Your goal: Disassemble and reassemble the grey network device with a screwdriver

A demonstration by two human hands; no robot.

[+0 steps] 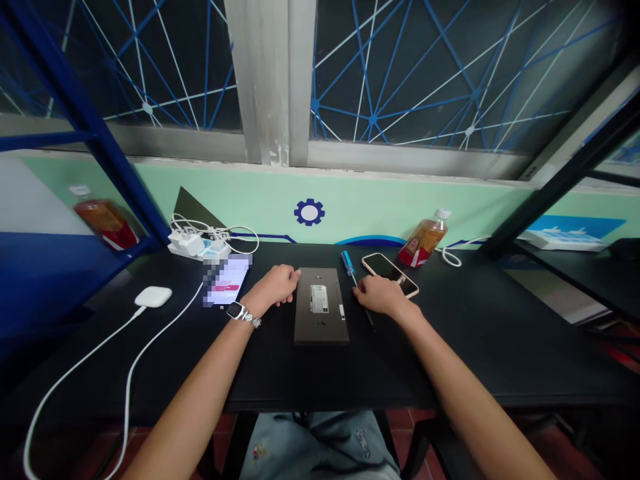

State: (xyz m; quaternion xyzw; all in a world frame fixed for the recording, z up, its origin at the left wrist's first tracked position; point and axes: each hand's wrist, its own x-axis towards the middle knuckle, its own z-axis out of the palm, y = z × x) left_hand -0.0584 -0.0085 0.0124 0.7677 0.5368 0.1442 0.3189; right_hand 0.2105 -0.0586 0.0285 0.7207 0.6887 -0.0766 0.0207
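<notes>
A flat grey-brown rectangular case (pixel 307 327) with a white label lies in front of me on the black table. My left hand (pixel 280 285) rests at its left side, fingers curled in and thumb at the case's upper left edge. Nothing shows inside those fingers. To the right of the case is a screwdriver with a blue handle (pixel 347 263), lying at a slant. My right hand (pixel 379 294) is closed over its shaft, which comes out below the fingers. A phone in a light case (pixel 387 269) lies just behind that hand.
Left of my hands lie a lit phone (pixel 230 283) and a white charging case (pixel 153 297) with a cable. A power strip (pixel 195 245) with plugs stands behind them. One drink bottle (pixel 425 239) stands back right, another (pixel 105 217) far left. Shelf frames (pixel 555 170) flank the table (pixel 480 340).
</notes>
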